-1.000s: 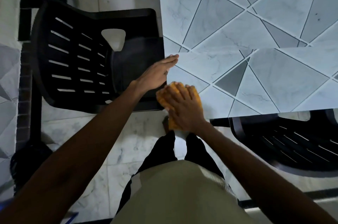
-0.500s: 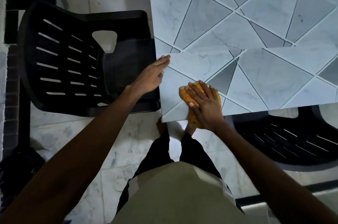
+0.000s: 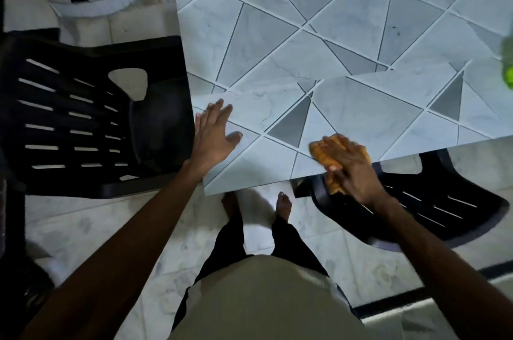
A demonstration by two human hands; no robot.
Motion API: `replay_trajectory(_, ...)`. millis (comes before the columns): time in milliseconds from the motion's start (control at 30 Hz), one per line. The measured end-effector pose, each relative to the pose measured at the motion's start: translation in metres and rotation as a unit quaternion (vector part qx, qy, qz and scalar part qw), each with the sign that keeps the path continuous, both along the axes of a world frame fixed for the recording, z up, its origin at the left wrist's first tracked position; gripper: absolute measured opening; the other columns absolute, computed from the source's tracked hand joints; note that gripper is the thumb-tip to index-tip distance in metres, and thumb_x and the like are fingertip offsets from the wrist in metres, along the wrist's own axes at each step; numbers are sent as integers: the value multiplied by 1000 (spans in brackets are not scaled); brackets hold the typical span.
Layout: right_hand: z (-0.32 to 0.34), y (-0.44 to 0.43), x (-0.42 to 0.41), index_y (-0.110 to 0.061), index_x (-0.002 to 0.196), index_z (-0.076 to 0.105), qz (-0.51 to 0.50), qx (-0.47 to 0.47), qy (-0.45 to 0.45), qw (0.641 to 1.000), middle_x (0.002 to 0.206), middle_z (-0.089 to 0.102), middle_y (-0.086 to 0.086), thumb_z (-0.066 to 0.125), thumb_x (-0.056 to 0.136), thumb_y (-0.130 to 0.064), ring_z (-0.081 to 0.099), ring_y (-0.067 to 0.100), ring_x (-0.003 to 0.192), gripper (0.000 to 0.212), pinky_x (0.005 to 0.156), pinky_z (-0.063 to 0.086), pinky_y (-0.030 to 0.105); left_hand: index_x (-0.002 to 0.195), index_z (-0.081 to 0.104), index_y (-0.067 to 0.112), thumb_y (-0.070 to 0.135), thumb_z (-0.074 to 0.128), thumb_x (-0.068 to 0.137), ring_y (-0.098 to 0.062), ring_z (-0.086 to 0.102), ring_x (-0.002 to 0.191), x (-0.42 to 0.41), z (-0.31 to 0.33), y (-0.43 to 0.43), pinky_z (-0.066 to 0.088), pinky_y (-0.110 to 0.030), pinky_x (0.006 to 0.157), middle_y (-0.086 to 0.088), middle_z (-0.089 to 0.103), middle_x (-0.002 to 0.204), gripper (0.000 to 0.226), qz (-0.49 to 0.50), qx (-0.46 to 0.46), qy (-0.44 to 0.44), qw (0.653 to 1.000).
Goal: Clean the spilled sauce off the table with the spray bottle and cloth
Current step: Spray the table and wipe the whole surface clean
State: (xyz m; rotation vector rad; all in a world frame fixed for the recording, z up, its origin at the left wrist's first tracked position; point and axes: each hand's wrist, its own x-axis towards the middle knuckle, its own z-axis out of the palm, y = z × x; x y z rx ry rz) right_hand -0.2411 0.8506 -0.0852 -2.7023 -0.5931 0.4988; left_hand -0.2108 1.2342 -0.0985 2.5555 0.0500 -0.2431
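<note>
An orange cloth lies on the near edge of the grey tiled table, and part of it hangs over the edge. My right hand presses on the cloth with its fingers laid across the top. Near the table's left corner, my left hand rests flat on the top with spread fingers. A blurred green object shows at the far right edge; I cannot tell whether it is the spray bottle. No sauce is plainly visible near the cloth.
A black slatted plastic chair stands against the table's left side. A second black chair is tucked under the near edge, below my right hand. My bare feet stand on the pale marble floor by the table corner.
My right hand has slid the cloth to the right along the near edge, away from the corner. My left hand has moved from the table's side edge onto the top, fingers spread.
</note>
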Motion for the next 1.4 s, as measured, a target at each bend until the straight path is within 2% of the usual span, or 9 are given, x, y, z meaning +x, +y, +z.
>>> replay_trajectory(167,4,-19,13,-25,150,44,-132,-9,-7,991,159,40,3,33,97,-42,27,35,150,57,114,26,61,157,5,26,57,65,83,-20,-20,150,-12,-6,-36,-16,-47,117,2,-16,164,100,-1,53,67,996)
replay_trajectory(400,-23,108,-29,-27,142,56,174,79,-26,981,155,45,-3,46,85,-34,34,32,147,58,119,21,54,158,1,20,51,68,84,-32,-8,151,-6,-4,-40,1,-58,118,-6,-12,164,104,-5,125,90,988)
replay_trajectory(500,-26,86,-16,-28,146,50,227,88,-50,969,158,40,-8,55,88,-34,26,24,152,58,122,17,48,158,3,19,44,69,86,-32,-5,151,-8,-2,-52,5,-57,118,-5,-9,165,101,26,138,94,986)
replay_trajectory(700,-4,-77,17,-52,145,37,13,105,-17,994,155,45,-7,31,100,-48,30,21,148,46,119,22,46,158,5,17,37,70,87,-34,-1,151,-12,-1,-60,11,-61,116,-8,-5,165,98,39,143,102,984)
replay_trajectory(800,-8,-129,36,-33,149,44,-78,72,5,994,158,41,-2,30,98,-50,25,28,151,55,117,24,59,158,2,18,36,68,88,-35,-4,151,-11,0,-62,9,-60,117,-7,-8,165,97,39,149,111,982)
replay_trajectory(933,-13,-74,33,-23,147,50,-77,54,-23,995,156,44,2,25,96,-48,29,35,148,62,117,24,56,157,-1,18,37,66,89,-35,-5,151,-10,1,-63,9,-61,117,-7,-11,164,98,39,155,122,980)
replay_trajectory(1200,-16,64,-11,-24,145,53,118,158,66,978,154,46,-2,42,97,-32,25,24,151,50,122,7,44,157,0,18,34,65,91,-32,-8,151,-15,0,-65,3,-58,118,-6,-11,164,94,54,117,111,985)
replay_trajectory(1300,3,59,-6,-17,139,59,-21,310,225,923,143,58,4,44,99,-35,47,21,137,46,121,27,43,158,4,18,28,62,94,-31,-6,151,-21,-3,-71,3,-56,119,-6,-8,165,86,69,102,92,988)
replay_trajectory(1400,33,37,2,-6,131,57,-223,507,318,769,132,65,11,49,104,-29,62,22,120,37,107,46,41,155,23,13,15,60,92,-31,8,151,-26,-2,-88,10,-51,119,-12,9,164,73,102,71,50,991)
